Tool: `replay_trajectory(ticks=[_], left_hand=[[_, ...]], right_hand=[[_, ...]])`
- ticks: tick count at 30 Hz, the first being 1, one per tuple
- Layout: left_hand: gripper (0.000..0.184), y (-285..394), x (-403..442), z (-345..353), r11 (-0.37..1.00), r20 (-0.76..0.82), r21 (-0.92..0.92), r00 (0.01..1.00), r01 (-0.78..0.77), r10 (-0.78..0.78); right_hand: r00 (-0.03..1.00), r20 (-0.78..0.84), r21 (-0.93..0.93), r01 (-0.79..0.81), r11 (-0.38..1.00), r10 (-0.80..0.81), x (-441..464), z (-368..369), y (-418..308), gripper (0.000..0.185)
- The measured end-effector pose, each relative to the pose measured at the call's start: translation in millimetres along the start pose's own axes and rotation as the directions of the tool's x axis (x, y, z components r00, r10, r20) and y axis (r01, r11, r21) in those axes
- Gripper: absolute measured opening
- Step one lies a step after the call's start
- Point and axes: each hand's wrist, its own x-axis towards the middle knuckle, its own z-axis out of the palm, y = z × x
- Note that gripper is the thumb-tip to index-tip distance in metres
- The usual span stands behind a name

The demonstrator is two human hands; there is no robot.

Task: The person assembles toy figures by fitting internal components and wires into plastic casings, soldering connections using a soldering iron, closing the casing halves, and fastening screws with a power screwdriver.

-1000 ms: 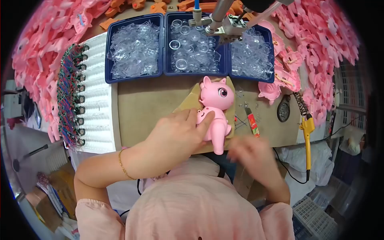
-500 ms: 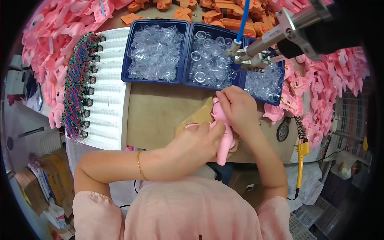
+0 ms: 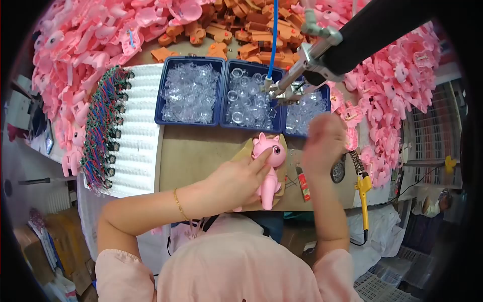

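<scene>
A pink plastic toy animal (image 3: 273, 159) with pointed ears and a large dark eye lies over a tan block (image 3: 243, 152) on the bench. My left hand (image 3: 240, 177) is closed around its side, with one finger stretched across the head below the eye. My right hand (image 3: 326, 143), smeared by motion, is in the air away from the toy, in front of the right blue bin (image 3: 289, 134). Whether its fingers hold anything does not show. A red-and-white piece (image 3: 303, 185) lies on the bench just left of my right forearm.
Blue bins hold clear plastic parts (image 3: 191, 93). A metal arm fixture (image 3: 302, 68) hangs over them. White trays (image 3: 141, 141) with wired parts (image 3: 100, 131) stand left. Pink shells (image 3: 392, 100) and orange parts (image 3: 261, 35) are heaped behind. A yellow tool (image 3: 363, 194) hangs right.
My right hand has let go of the toy and moved right and away from it. The toy's head and eye now show. My left hand stays on it. The whole view has shifted.
</scene>
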Motion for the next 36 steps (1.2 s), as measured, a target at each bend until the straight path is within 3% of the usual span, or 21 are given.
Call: replay_trajectory(ticks=[1,3,4,6,7,8,9,11,13,15,18,19,21,22,25,30,33,36], left_hand=[[0.050,-2.0,0.2,0.7,0.999,-0.088,-0.025,0.995,-0.042,0.039],[0.047,2.1,1.2,0.6,0.994,-0.160,-0.047,0.983,-0.103,0.094],[0.045,7.4,4.7,1.5,0.997,-0.112,0.057,0.991,-0.061,0.067],[0.044,19.8,10.5,7.7,0.986,-0.065,0.159,0.997,-0.040,0.051],[0.045,25.9,12.6,15.1,0.964,-0.087,0.260,0.996,0.049,-0.027],[0.046,28.7,15.3,21.1,0.924,-0.122,0.354,0.987,0.142,-0.105],[0.046,26.3,17.1,25.1,0.927,-0.129,0.350,0.987,0.137,-0.097],[0.049,18.1,14.9,31.3,0.971,-0.261,0.200,0.962,0.134,-0.079],[0.050,16.6,15.0,27.6,0.976,-0.269,0.171,0.959,0.133,-0.084],[0.051,16.8,15.5,26.2,0.981,-0.275,0.144,0.957,0.131,-0.087],[0.051,17.0,16.3,24.8,0.985,-0.283,0.122,0.955,0.126,-0.087],[0.050,18.4,15.6,23.3,0.984,-0.252,0.104,0.961,0.147,-0.117],[0.050,19.7,16.3,20.7,0.981,-0.225,0.085,0.963,0.174,-0.152],[0.050,19.7,16.3,19.6,0.982,-0.222,0.076,0.963,0.171,-0.151],[0.049,18.0,16.2,22.9,0.984,-0.249,0.090,0.960,0.151,-0.125],[0.050,17.1,16.6,22.3,0.985,-0.257,0.120,0.962,0.124,-0.090],[0.051,16.2,17.4,22.2,0.985,-0.257,0.121,0.962,0.124,-0.090],[0.050,16.2,14.3,24.9,0.989,-0.273,0.067,0.956,0.130,-0.107]], right_hand=[[0.943,0.091,0.062,0.315,0.947,-0.319,19.9,-3.4,-17.0,0.014],[0.822,-0.020,-0.211,0.554,0.805,-0.570,53.9,37.5,-79.9,0.017],[0.818,-0.036,-0.219,0.554,0.803,-0.574,61.1,52.6,-100.0,0.017],[0.908,0.274,-0.012,0.333,0.943,-0.317,69.0,81.5,-130.1,0.052],[0.878,0.439,0.054,0.186,0.981,-0.191,73.7,85.9,-135.5,0.071],[0.855,0.454,0.077,0.244,0.967,-0.251,78.8,82.6,-131.6,0.064],[0.853,0.455,0.068,0.252,0.965,-0.255,77.4,81.5,-136.6,0.064],[0.881,0.381,-0.053,0.322,0.945,-0.279,68.5,80.1,-149.0,0.053],[0.887,0.253,-0.059,0.412,0.909,-0.386,64.5,82.9,-151.3,0.047],[0.936,0.323,-0.121,0.186,0.975,-0.138,62.4,67.1,-156.1,0.043],[0.961,0.205,-0.092,0.210,0.973,-0.188,46.4,65.6,-140.3,0.035],[0.906,0.327,0.085,0.257,0.963,-0.271,58.5,58.5,-119.9,0.032],[0.864,0.328,0.095,0.372,0.924,-0.381,49.7,49.1,-105.6,0.040],[0.890,0.304,-0.011,0.358,0.934,-0.338,38.8,53.4,-112.0,0.042],[0.934,0.171,-0.069,0.329,0.942,-0.313,30.0,63.0,-113.1,0.043],[0.923,0.216,-0.054,0.337,0.940,-0.318,30.7,56.2,-108.6,0.043],[0.867,0.297,-0.016,0.423,0.906,-0.399,34.5,45.5,-96.1,0.040],[0.850,0.367,0.150,0.346,0.926,-0.377,33.3,39.7,-82.3,0.036]])
